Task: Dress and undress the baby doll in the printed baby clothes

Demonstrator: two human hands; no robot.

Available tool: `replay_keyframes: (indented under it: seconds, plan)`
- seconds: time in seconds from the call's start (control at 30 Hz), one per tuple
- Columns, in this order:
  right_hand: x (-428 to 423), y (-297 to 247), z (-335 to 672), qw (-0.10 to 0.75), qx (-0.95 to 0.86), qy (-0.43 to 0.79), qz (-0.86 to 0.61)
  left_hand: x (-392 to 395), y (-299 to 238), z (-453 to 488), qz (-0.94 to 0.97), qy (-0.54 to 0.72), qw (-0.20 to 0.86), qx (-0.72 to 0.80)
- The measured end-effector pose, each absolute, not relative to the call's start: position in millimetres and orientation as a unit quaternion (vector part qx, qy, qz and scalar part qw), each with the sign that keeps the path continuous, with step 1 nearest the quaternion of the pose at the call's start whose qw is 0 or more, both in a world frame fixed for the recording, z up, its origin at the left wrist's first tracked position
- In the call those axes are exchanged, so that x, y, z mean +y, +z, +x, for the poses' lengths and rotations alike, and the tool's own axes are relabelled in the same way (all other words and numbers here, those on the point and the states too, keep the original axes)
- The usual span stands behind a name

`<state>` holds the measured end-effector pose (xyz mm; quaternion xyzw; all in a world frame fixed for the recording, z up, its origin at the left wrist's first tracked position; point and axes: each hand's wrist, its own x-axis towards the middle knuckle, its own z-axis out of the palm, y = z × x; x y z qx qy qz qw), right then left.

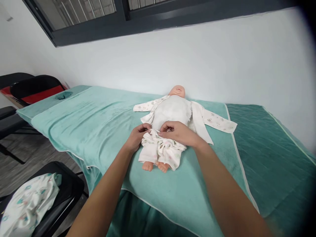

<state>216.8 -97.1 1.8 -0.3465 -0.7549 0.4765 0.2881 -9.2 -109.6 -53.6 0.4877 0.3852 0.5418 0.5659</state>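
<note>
A baby doll (177, 90) lies on its back on the green-covered bed, its bare feet toward me. White patterned baby pants (170, 153) are bunched around its legs, with the feet showing below the cuffs. My left hand (137, 135) pinches the waistband at the left, and my right hand (179, 132) pinches it near the middle. Over the doll's belly is a white padded diaper or cloth (172, 110); I cannot tell which. Its white printed baby shirt (198, 120) hangs open at the front, both sleeves spread out sideways.
The bed's light green towel cover (98, 112) lies over a darker green sheet (276, 158). A black chair (71, 187) at lower left bears a patterned cloth (32, 204). More black chairs (37, 85) stand at far left. A white wall and a window (86, 13) are behind.
</note>
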Motion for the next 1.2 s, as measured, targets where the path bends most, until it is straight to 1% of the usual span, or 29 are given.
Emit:
replay_keyframes:
  seconds: [0.1, 0.23, 0.4, 0.53, 0.67, 0.83, 0.97, 1.03, 1.13, 1.2]
  plan:
    - [-97, 3, 216, 0.284, -0.774, 0.434, -0.363, -108, -54, -6, 0.461, 0.573, 0.557, 0.387]
    - [-96, 1, 215, 0.306, -0.770, 0.400, -0.392, -95, -55, 2, 0.434, 0.603, 0.524, 0.416]
    - [-93, -1, 220, 0.383, -0.672, 0.499, -0.392, -72, -52, 11, 0.423, 0.627, 0.475, 0.449]
    - [-89, -2, 233, 0.437, -0.583, 0.585, -0.357, -63, -51, 15, 0.423, 0.647, 0.407, 0.486]
    - [-80, -7, 250, 0.494, -0.515, 0.615, -0.336, -60, -52, 14, 0.422, 0.666, 0.360, 0.498]
    - [-67, -18, 264, 0.497, -0.489, 0.586, -0.412, -53, -54, 14, 0.424, 0.662, 0.349, 0.510]
    - [-63, -25, 262, 0.518, -0.502, 0.558, -0.411, -44, -56, 13, 0.415, 0.662, 0.358, 0.511]
    - [-65, -24, 256, 0.509, -0.548, 0.511, -0.423, -42, -57, 11, 0.428, 0.651, 0.380, 0.498]
    - [-71, -22, 243, 0.502, -0.610, 0.402, -0.463, -45, -56, 9, 0.470, 0.621, 0.418, 0.469]
    - [-75, -22, 234, 0.510, -0.627, 0.342, -0.479, -49, -51, 9, 0.526, 0.598, 0.406, 0.447]
